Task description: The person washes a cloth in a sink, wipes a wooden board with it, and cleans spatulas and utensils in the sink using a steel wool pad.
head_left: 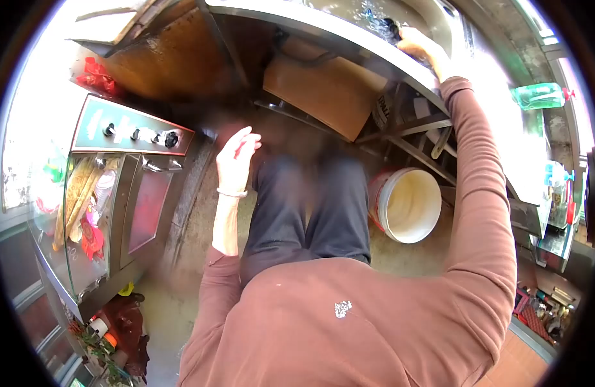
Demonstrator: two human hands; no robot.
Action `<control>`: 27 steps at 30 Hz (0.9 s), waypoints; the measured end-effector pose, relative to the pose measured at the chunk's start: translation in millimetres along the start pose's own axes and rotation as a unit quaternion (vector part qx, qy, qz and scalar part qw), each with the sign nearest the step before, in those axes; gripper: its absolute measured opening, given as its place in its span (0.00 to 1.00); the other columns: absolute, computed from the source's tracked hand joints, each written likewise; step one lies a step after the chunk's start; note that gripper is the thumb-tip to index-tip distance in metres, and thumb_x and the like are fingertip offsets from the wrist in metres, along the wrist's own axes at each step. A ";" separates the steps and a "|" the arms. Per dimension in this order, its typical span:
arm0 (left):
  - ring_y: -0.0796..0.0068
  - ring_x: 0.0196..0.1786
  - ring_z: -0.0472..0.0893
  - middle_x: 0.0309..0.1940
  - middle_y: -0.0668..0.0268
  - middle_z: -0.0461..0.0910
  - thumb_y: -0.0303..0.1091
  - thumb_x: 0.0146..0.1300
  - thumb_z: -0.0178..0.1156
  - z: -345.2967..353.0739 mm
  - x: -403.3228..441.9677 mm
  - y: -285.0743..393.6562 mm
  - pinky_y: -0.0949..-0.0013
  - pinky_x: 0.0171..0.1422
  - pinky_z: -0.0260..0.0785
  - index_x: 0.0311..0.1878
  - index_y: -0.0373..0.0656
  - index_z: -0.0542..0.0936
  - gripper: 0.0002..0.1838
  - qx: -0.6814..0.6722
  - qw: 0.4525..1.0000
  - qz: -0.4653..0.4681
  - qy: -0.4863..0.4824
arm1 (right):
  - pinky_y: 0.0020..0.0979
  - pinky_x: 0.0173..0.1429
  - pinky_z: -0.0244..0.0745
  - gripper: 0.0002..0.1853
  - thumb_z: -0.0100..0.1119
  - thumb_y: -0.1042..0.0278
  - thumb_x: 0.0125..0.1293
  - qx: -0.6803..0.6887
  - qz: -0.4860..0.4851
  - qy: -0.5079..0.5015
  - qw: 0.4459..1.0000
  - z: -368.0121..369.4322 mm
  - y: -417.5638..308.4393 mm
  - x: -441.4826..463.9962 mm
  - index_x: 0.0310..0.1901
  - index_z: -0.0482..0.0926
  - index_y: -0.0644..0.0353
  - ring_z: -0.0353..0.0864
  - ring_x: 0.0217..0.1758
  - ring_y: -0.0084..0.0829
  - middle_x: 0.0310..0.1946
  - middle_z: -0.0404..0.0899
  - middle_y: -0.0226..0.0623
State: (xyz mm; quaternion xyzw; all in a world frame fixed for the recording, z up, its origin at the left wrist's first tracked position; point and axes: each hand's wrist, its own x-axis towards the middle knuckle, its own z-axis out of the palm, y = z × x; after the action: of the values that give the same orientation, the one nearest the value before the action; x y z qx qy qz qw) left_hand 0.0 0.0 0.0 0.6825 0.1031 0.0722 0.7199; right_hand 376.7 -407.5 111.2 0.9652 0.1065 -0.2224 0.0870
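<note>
In the head view, my right hand (421,46) reaches down into a sink (419,13) at the top. Its fingers close around a small dark object (391,29) at the water, whose kind I cannot make out. Splashing water and something bluish show just left of it. My left hand (236,158) hangs in the air in front of my legs, a bracelet on its wrist. Nothing is in it, and its fingers are loosely bent and a little apart. The cabinet with knobs is the nearest thing to it.
A white bucket (412,206) stands on the floor right of my legs. Under the sink, a cardboard box (323,90) sits within a metal frame. To the left is a glass-fronted cabinet (133,132) with knobs. A green bottle (539,96) lies at the right.
</note>
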 end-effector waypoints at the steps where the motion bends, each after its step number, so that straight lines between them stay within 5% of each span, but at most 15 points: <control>1: 0.71 0.43 0.85 0.44 0.58 0.85 0.29 0.69 0.59 9.1 -1.2 7.4 0.71 0.48 0.78 0.58 0.35 0.77 0.16 -0.026 1.000 0.011 -0.007 | 0.43 0.55 0.78 0.41 0.66 0.54 0.53 0.147 -0.010 0.023 0.989 -9.1 -4.4 -21.4 0.67 0.66 0.63 0.78 0.58 0.48 0.61 0.74 0.50; 3: 0.71 0.42 0.85 0.44 0.58 0.85 0.29 0.69 0.59 21.6 18.8 -0.1 0.71 0.48 0.78 0.58 0.34 0.77 0.16 -0.017 1.000 -0.003 -0.017 | 0.38 0.64 0.71 0.41 0.62 0.58 0.57 0.321 -0.001 0.054 0.946 -0.5 -21.0 -29.8 0.71 0.60 0.65 0.70 0.67 0.41 0.70 0.64 0.49; 6: 0.71 0.42 0.85 0.43 0.58 0.85 0.29 0.70 0.58 47.5 40.6 22.4 0.71 0.48 0.78 0.58 0.33 0.77 0.16 -0.027 0.999 0.024 -0.023 | 0.33 0.68 0.66 0.37 0.57 0.59 0.61 0.253 -0.117 0.080 0.957 27.5 5.0 -18.6 0.71 0.61 0.62 0.69 0.68 0.36 0.71 0.64 0.42; 9: 0.75 0.41 0.83 0.40 0.59 0.85 0.23 0.66 0.61 77.8 79.2 91.7 0.72 0.50 0.77 0.57 0.31 0.78 0.16 -0.039 0.990 0.135 -0.023 | 0.28 0.71 0.62 0.31 0.51 0.61 0.66 0.341 -0.177 0.062 0.921 66.3 47.7 9.6 0.70 0.63 0.62 0.70 0.67 0.31 0.70 0.66 0.39; 10: 0.74 0.40 0.84 0.40 0.59 0.85 0.23 0.66 0.61 89.8 96.6 114.9 0.72 0.50 0.77 0.56 0.31 0.78 0.16 -0.025 0.974 0.221 -0.034 | 0.28 0.71 0.62 0.29 0.49 0.61 0.67 0.478 -0.210 0.021 0.853 89.3 67.7 43.7 0.68 0.65 0.63 0.71 0.66 0.31 0.68 0.68 0.39; 12: 0.73 0.40 0.85 0.41 0.59 0.86 0.27 0.68 0.60 124.7 127.5 167.6 0.73 0.46 0.77 0.56 0.33 0.79 0.15 -0.031 0.945 0.316 -0.077 | 0.29 0.71 0.61 0.29 0.52 0.59 0.65 0.409 -0.156 0.060 0.897 60.2 60.6 49.6 0.64 0.66 0.66 0.72 0.63 0.34 0.63 0.72 0.41; 14: 0.72 0.38 0.85 0.42 0.59 0.85 0.31 0.68 0.61 165.2 162.8 207.5 0.72 0.46 0.77 0.55 0.35 0.79 0.15 0.002 0.918 0.359 -0.170 | 0.30 0.64 0.65 0.29 0.56 0.60 0.60 0.277 -0.075 0.169 0.943 -2.4 22.9 12.4 0.60 0.69 0.67 0.74 0.54 0.35 0.55 0.76 0.42; 16: 0.69 0.32 0.84 0.42 0.61 0.84 0.44 0.66 0.64 209.9 216.5 216.6 0.69 0.47 0.77 0.55 0.37 0.79 0.22 0.081 0.876 0.402 -0.253 | 0.27 0.50 0.71 0.25 0.54 0.69 0.53 0.432 -0.131 0.240 0.859 -40.3 27.6 -12.9 0.56 0.77 0.65 0.78 0.42 0.30 0.45 0.81 0.38; 20: 0.57 0.51 0.76 0.51 0.56 0.80 0.64 0.62 0.50 279.6 269.2 212.8 0.43 0.55 0.68 0.57 0.47 0.77 0.32 -0.078 0.935 0.027 -0.346 | 0.26 0.41 0.74 0.22 0.52 0.74 0.50 0.622 -0.184 0.363 0.669 -78.1 18.9 -51.9 0.49 0.82 0.65 0.78 0.35 0.27 0.37 0.83 0.34; 23: 0.48 0.65 0.71 0.57 0.53 0.77 0.79 0.60 0.40 321.9 294.1 198.6 0.23 0.60 0.61 0.59 0.55 0.76 0.41 -0.185 0.869 -0.278 -0.365 | 0.26 0.44 0.73 0.19 0.52 0.73 0.51 0.715 -0.230 0.361 0.553 -91.3 0.0 -75.5 0.46 0.82 0.65 0.78 0.36 0.28 0.37 0.82 0.34; 24: 0.48 0.63 0.71 0.55 0.53 0.77 0.77 0.60 0.41 334.7 301.7 189.7 0.24 0.59 0.61 0.58 0.55 0.77 0.39 -0.195 0.856 -0.309 -0.365 | 0.27 0.45 0.73 0.19 0.52 0.73 0.51 0.744 -0.247 0.345 0.515 -89.8 -9.8 -78.2 0.45 0.82 0.65 0.79 0.37 0.29 0.37 0.82 0.34; 25: 0.49 0.62 0.72 0.54 0.53 0.78 0.75 0.60 0.42 345.0 307.6 180.4 0.26 0.58 0.62 0.57 0.54 0.77 0.38 -0.200 0.852 -0.312 -0.369 | 0.29 0.51 0.73 0.19 0.54 0.69 0.53 0.676 -0.192 0.454 0.547 -86.0 -20.8 -76.1 0.46 0.81 0.66 0.79 0.42 0.32 0.40 0.82 0.40; 27: 0.50 0.58 0.73 0.51 0.54 0.78 0.70 0.61 0.44 360.2 316.4 170.2 0.29 0.56 0.63 0.54 0.52 0.77 0.34 -0.198 0.856 -0.287 -0.382 | 0.32 0.55 0.71 0.20 0.55 0.63 0.56 0.448 -0.273 0.544 0.655 -78.2 -15.6 -55.5 0.47 0.80 0.68 0.79 0.47 0.36 0.41 0.82 0.47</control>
State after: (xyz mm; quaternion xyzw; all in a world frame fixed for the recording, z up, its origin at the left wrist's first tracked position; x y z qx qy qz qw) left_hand 401.6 -261.3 171.0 0.4400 -0.0053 -0.3849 0.8113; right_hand 356.3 -384.9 203.5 0.7632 0.2807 0.3074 -0.4941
